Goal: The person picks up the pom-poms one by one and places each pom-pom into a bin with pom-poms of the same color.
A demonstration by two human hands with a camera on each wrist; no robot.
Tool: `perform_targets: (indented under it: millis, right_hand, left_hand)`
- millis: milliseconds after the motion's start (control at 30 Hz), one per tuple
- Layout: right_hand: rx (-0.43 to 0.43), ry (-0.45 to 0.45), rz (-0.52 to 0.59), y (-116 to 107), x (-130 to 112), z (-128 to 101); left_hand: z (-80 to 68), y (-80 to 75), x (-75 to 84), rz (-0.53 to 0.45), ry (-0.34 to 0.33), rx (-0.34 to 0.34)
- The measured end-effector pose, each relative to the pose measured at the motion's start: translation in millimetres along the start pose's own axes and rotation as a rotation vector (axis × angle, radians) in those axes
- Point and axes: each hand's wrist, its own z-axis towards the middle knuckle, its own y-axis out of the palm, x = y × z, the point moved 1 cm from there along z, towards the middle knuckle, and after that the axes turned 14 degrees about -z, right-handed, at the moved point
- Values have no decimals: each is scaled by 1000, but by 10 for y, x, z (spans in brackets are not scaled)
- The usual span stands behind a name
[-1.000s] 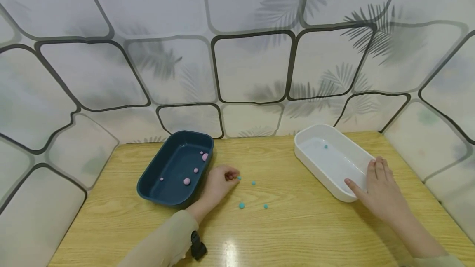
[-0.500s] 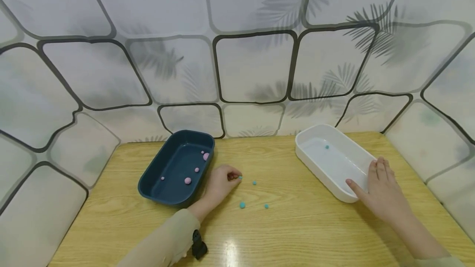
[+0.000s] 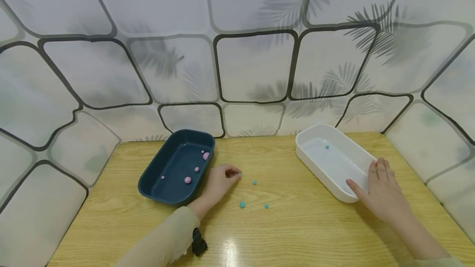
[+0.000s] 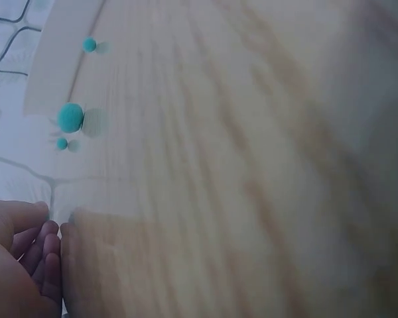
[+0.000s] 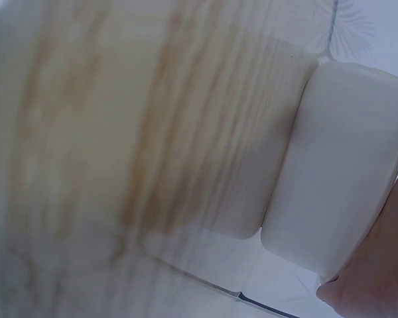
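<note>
In the head view my left hand (image 3: 221, 179) pinches a small teal ball (image 3: 240, 174) between thumb and fingertips, just right of the dark blue tray. The left wrist view shows that hand (image 4: 23, 258) low at the left, its ball hardly visible. Beyond it are a larger teal ball (image 4: 70, 118) and two smaller ones. On the table, they are the big ball (image 3: 242, 204), a small ball (image 3: 266, 206) and another small ball (image 3: 254, 183). My right hand (image 3: 384, 193) rests on the near right end of the white tray (image 3: 315, 171), fingers extended, thumb over the rim.
The dark blue tray (image 3: 144, 193) stands at the left with several pink balls, among them a larger pink ball (image 3: 188, 180). One teal ball (image 3: 327, 147) lies inside the white tray. A patterned wall (image 3: 252, 69) closes off the wooden table (image 3: 297, 234) behind and at both sides.
The left hand's fingertips have closed on the teal ball and risen slightly with it. The right hand and both trays stay in place.
</note>
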Motion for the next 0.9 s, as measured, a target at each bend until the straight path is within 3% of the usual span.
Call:
perform_targets:
  millis: [267,500,900]
  right_hand:
    - [-1,8,5,-9,-5,3]
    - [-4,10,6,-25,-8,16]
    - [-3,7,5,13,5,-1]
  left_hand:
    - [43,6,79,-3,-44,23]
    - [123,107,184,18,-3,13]
    - [285,338,470,-94,16,-53]
